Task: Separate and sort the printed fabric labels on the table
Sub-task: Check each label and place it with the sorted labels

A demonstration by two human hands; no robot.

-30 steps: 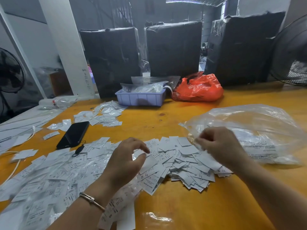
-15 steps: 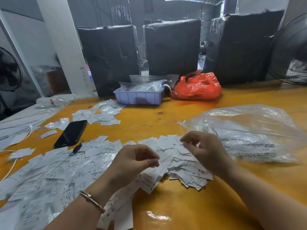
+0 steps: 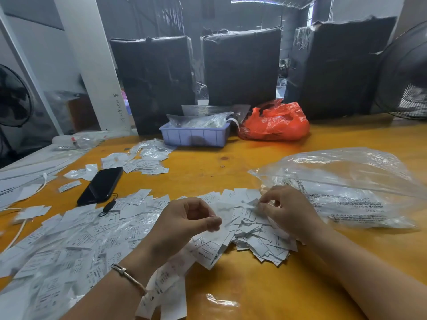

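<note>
Two hands now closer over the label pile [image 3: 261, 236]: left hand [image 3: 187, 220] pinching a strip, right hand [image 3: 286, 209] fingers clamped on one label — separating under way.

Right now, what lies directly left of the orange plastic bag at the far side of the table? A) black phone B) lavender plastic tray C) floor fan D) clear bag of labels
B: the lavender plastic tray, holding clear packets, sits just left of the orange plastic bag on the table; the black phone lies much nearer and further left.
</note>
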